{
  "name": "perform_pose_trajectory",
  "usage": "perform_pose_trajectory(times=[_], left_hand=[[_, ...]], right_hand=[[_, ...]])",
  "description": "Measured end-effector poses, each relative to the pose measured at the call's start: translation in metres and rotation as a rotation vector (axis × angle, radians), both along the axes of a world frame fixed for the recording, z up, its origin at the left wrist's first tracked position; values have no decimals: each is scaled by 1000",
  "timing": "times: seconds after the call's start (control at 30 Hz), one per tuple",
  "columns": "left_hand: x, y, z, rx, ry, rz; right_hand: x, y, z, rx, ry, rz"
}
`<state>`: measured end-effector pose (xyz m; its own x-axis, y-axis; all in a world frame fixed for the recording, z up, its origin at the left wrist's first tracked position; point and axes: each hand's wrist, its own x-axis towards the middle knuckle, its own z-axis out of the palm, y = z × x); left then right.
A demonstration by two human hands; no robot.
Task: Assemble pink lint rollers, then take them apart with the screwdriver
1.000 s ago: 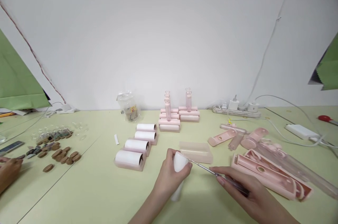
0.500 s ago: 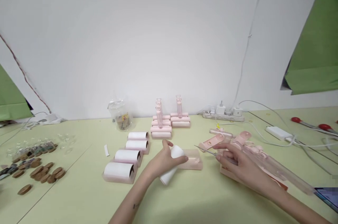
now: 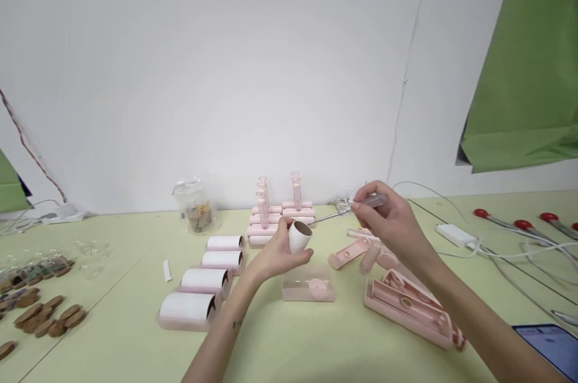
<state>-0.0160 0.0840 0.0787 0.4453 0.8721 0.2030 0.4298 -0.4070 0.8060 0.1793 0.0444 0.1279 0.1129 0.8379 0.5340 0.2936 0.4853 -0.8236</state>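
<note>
My left hand (image 3: 280, 256) is closed round a white sticky-paper roll (image 3: 297, 241), tilted so that its brown cardboard core faces up toward me. My right hand (image 3: 383, 217) grips a thin metal-shafted tool (image 3: 333, 214) with a clear handle, its tip just off the roll's rim. Below the roll, a translucent pink case (image 3: 300, 291) lies on the table with a round pink piece in it. To the left, several white rolls (image 3: 188, 306) sit in pink covers. An open pink case (image 3: 404, 311) with parts in it is below my right hand.
Pink lint rollers (image 3: 263, 231) with upright handles stand by the wall. A clear plastic cup (image 3: 194, 205) is left of them. Cork pieces (image 3: 43, 317) lie far left. On the right are loose pink parts (image 3: 350, 252), a white adapter (image 3: 455, 235), cables, red-ended tools (image 3: 524, 224) and a phone (image 3: 548, 347).
My left hand has lifted the roll and turned its open end upward. My right hand has risen, bringing the tool tip close to the roll. The view has shifted right.
</note>
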Motion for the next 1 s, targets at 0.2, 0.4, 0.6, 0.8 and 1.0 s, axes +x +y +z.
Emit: perform_pose_trajectory(times=[0.2,0.4,0.6,0.8,1.0], left_hand=[[5,-3,-13,48,-157,-110],[3,2,-25,30,-163,-104],[-1,0,-12,248,-62,-111],[9,2,-43,323,507,-193],[15,-18,-60,342,698,-129]], right_hand=[[-22,23,-27,-134,-369,225],[-34,29,-43,-53,-403,189],[-7,5,-9,211,56,-103],[11,-16,15,464,320,-147],[10,-23,17,429,328,-86]])
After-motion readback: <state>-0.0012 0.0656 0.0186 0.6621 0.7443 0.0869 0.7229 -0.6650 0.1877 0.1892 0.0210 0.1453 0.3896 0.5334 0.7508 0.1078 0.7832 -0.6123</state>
